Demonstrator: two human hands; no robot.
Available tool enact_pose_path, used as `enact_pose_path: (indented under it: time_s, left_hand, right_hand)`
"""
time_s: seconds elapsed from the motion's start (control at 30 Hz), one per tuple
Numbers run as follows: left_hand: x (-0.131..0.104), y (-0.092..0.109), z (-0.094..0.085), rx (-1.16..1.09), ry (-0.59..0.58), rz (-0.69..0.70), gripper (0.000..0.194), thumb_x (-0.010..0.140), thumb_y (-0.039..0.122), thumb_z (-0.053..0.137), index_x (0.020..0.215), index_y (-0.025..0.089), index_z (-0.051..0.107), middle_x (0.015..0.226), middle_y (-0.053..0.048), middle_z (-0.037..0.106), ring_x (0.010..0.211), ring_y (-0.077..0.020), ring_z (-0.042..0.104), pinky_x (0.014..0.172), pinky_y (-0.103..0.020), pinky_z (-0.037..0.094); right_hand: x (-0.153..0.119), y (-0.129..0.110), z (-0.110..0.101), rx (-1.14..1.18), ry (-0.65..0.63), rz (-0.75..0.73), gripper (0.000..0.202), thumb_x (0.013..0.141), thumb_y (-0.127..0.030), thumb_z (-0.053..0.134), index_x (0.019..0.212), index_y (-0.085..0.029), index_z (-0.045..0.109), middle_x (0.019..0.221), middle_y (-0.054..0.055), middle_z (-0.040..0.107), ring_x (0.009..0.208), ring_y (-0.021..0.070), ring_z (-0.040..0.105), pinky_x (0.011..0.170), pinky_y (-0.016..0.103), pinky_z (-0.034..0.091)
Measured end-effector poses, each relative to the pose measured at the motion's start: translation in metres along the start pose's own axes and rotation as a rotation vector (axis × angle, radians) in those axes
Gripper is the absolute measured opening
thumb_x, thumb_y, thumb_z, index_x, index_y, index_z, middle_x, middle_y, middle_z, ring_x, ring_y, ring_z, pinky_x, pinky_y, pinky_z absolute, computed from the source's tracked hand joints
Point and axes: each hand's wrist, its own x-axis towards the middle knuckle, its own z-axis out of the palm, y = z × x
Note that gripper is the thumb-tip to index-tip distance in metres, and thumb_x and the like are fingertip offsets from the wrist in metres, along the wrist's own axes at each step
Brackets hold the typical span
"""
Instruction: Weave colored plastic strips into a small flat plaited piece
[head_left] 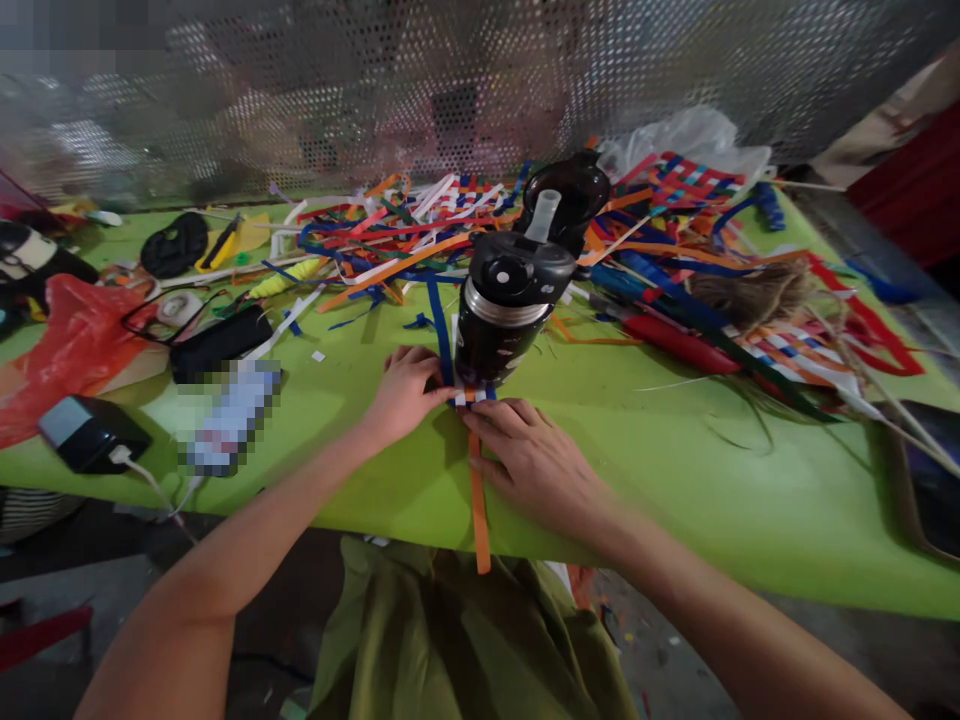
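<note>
Two-handed, pinching woven strips (471, 396) with left grip (403, 398), pressing with right grip (534, 452) of unclear closure, apparently using bottle (499, 340) as weight.

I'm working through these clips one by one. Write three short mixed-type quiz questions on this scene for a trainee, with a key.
1. True or false: a straw sticks up from the black bottle.
2. What colour is the strip that runs toward the person? a) green b) orange c) red
3. Short answer: which is nearer the black box with the white cable, the left hand or the right hand?

Key: 1 true; 2 b; 3 left hand
</note>
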Motion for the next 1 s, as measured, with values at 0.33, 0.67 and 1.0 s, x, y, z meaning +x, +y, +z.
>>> enact_pose_path:
  time_s: [0.33, 0.67, 1.0]
  left_hand:
    - [-0.002, 0.005, 0.006, 0.037, 0.018, -0.023, 0.019, 0.087, 0.034, 0.073, 0.079, 0.02, 0.062, 0.101, -0.007, 0.062, 0.107, -0.0272, 0.053, 0.092, -0.043, 0.045]
    - [-0.004, 0.004, 0.009, 0.031, 0.056, -0.009, 0.019, 0.088, 0.036, 0.073, 0.084, 0.02, 0.061, 0.107, -0.008, 0.061, 0.108, -0.0275, 0.052, 0.093, -0.044, 0.046]
    - [-0.004, 0.003, 0.011, 0.03, 0.066, -0.006, 0.022, 0.087, 0.037, 0.073, 0.09, 0.02, 0.058, 0.106, -0.007, 0.061, 0.11, -0.028, 0.053, 0.094, -0.044, 0.045]
  right_hand:
    - [0.001, 0.002, 0.002, 0.006, 0.008, -0.027, 0.045, 0.095, -0.031, 0.055, 0.138, -0.017, 0.059, 0.137, 0.012, 0.063, 0.117, 0.0312, 0.054, 0.098, 0.05, 0.048]
    - [0.001, 0.004, 0.003, 0.023, 0.013, -0.039, 0.052, 0.094, -0.031, 0.056, 0.143, -0.016, 0.054, 0.134, 0.015, 0.064, 0.115, 0.0318, 0.055, 0.097, 0.052, 0.05]
    - [0.003, 0.003, 0.003, -0.023, -0.012, -0.032, 0.052, 0.094, -0.033, 0.057, 0.143, -0.015, 0.054, 0.133, 0.014, 0.064, 0.11, 0.0317, 0.055, 0.094, 0.049, 0.049]
